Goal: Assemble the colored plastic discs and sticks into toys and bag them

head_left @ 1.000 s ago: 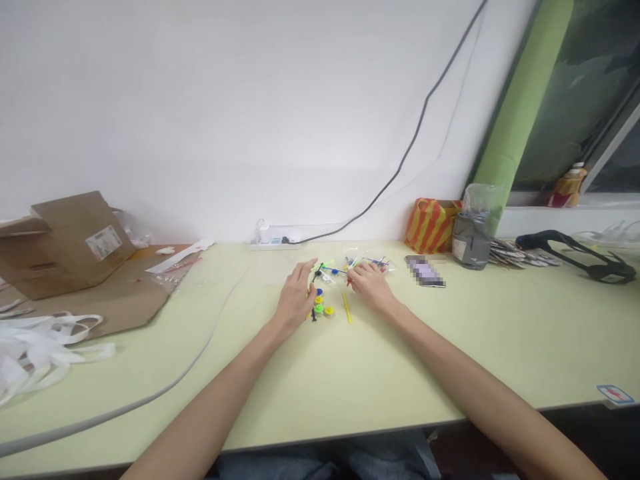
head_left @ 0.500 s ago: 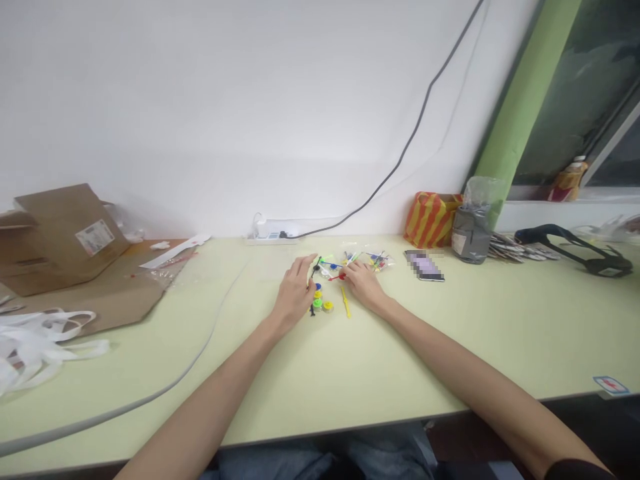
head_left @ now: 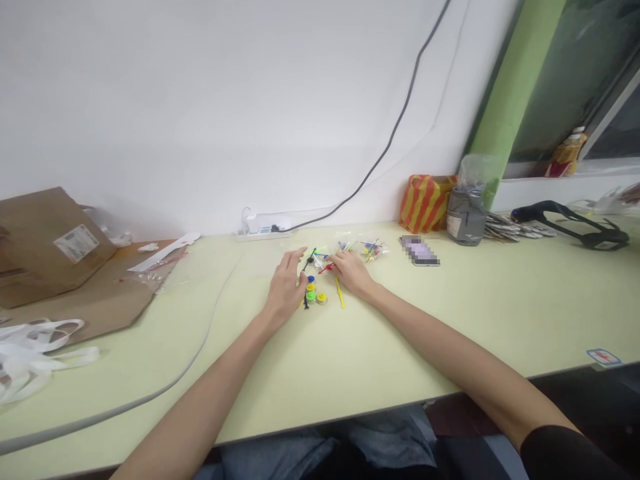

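My left hand [head_left: 287, 285] rests at the left of a cluster of small plastic parts, its fingers apart and nothing visible in them. Close to its thumb are several round capped pieces: a blue one [head_left: 311, 279], a green one [head_left: 311, 296] and a yellow one [head_left: 322, 299]. A black thin-armed piece [head_left: 310, 260] lies by its fingertips. Across from it, my right hand [head_left: 353, 272] has its bent fingers closed at a red thin-armed plastic piece [head_left: 327, 268]. Just below that hand lies a long yellow strip [head_left: 340, 293]. Behind it is a clear bag of coloured parts [head_left: 373, 249].
To the right are a phone [head_left: 420, 251], a striped bag [head_left: 427, 203], a grey pouch [head_left: 466, 217] and a black headband-like frame [head_left: 575, 223]. A cardboard box [head_left: 55, 247] and white straps [head_left: 40, 353] occupy the left. A grey cable [head_left: 193, 363] crosses the table [head_left: 325, 373].
The whole view has shifted slightly, so everything appears a little higher and further left. Both hands keep nearly the same places among the parts.
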A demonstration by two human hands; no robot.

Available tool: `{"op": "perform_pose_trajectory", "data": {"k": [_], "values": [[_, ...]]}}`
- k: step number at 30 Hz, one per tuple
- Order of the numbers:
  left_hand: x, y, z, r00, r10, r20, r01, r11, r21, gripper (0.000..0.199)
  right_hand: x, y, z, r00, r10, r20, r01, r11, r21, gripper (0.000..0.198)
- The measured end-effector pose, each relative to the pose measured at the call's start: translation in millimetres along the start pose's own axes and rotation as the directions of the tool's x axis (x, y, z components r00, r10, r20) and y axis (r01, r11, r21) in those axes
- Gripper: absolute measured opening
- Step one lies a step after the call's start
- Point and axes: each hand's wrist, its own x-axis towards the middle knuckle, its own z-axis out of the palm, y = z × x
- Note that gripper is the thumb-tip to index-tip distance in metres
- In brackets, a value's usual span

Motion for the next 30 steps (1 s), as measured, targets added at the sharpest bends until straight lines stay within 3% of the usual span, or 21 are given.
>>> {"op": "perform_pose_trajectory", "data": {"k": [9, 16, 21, 26, 30], "values": [[1, -2, 2, 1.0, -0.013, -0.018, 0.013, 1.0, -0.026, 0.058, -1, 0, 1, 0.986, 0.167, -0.001, -0.166, 0.978, 0.125, 0.021], [1, -4, 2, 1.0, -0.018, -0.025, 0.017, 1.0, -0.017, 0.057, -18, -2, -5, 0.976, 0.209, -0.054, -0.176, 0.918, 0.354, 0.038], [1, -6, 1, 1.0, -0.015, -0.018, 0.015, 1.0, -0.001, 0.059, -23, -1, -12, 0.962, 0.261, -0.076, -0.204, 0.879, 0.43, 0.031], [2, -9, -2, 0.995, 0.028, 0.096, -0.032, 0.999, 0.038, 0.044, -35, -6, -19, 0.988, 0.149, 0.032, -0.144, 0.845, 0.516, 0.022], [1, -2, -9, 0.953, 0.159, 0.258, -0.159, 0.987, -0.021, 0.026, -44, -18, -27, 0.989, 0.091, 0.118, -0.139, 0.848, 0.511, 0.01]]}}
